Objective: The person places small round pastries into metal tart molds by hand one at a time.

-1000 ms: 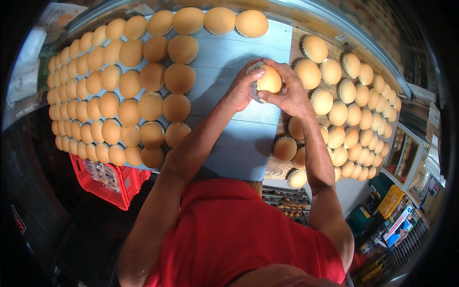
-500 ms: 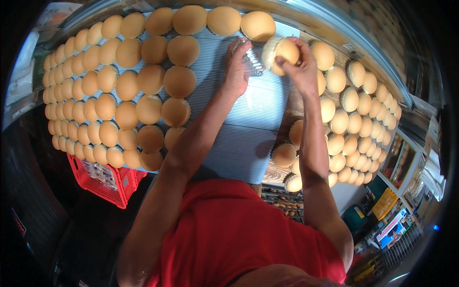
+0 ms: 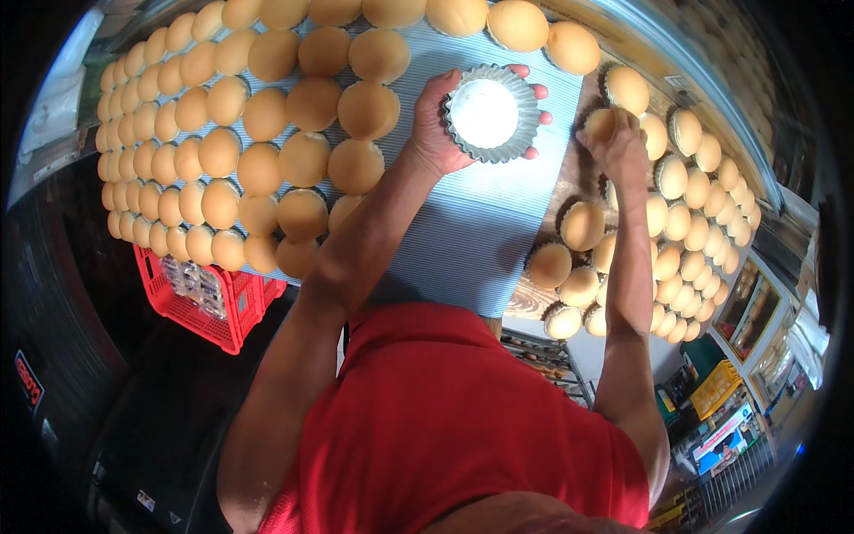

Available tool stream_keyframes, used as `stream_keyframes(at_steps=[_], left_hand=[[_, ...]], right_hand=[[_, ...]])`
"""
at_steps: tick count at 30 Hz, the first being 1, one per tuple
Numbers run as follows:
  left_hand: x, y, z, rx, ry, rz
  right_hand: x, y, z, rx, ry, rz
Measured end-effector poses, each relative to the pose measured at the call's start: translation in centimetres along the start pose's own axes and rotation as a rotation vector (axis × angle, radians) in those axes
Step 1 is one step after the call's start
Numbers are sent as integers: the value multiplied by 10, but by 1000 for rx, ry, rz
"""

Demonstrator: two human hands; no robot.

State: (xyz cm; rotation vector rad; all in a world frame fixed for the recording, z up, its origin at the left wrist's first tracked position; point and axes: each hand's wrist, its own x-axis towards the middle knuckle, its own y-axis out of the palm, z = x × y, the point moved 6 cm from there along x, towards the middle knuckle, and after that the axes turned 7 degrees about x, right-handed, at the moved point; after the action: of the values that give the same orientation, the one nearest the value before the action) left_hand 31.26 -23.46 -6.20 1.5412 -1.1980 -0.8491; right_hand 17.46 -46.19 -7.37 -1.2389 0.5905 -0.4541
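My left hand (image 3: 445, 133) is closed around a fluted metal baking tin (image 3: 527, 107), its mouth facing up and its inside bright white. Fingertips show along the tin's right rim. Over the wooden board on the right, my right hand (image 3: 621, 151) is closed on a round golden bun (image 3: 600, 125), its fingers reaching over the top. Whether that bun is lifted off the board I cannot tell. Close by, another bun (image 3: 626, 89) sits in a fluted tin. At the far edge of the blue ribbed sheet lies a bun (image 3: 573, 48), last in its row.
Rows of golden buns (image 3: 264, 114) cover the left part of the ribbed sheet (image 3: 463, 214). Several more buns (image 3: 549, 265) crowd the wooden board (image 3: 569, 191). A red plastic crate (image 3: 233, 307) stands below the table's left front edge. Shelving (image 3: 543, 356) shows below the board.
The bun from my right hand now lies at the end of the far row. That hand has moved right to another bun. My left hand has turned the tin mouth up. The view has shifted.
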Motion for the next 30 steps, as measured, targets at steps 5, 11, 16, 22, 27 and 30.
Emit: stream_keyframes(at_steps=[5,11,16,22,27,30], left_hand=[[-18,24,7,0,6,24],[-37,39,19,45,59,-10],[-46,61,22,213,81,-16],[-59,58,26,202,80,-99],[-70,63,26,179,70,-106],[-70,62,29,169,41,-100]], right_hand=[[-18,-7,-2,61,-84,-137],[-77,-84,123,734,-325,-243],[-85,-68,156,891,-207,-84],[-103,-66,175,1054,-169,-18],[-110,-67,188,923,-196,42],[-104,-61,181,937,-252,16]])
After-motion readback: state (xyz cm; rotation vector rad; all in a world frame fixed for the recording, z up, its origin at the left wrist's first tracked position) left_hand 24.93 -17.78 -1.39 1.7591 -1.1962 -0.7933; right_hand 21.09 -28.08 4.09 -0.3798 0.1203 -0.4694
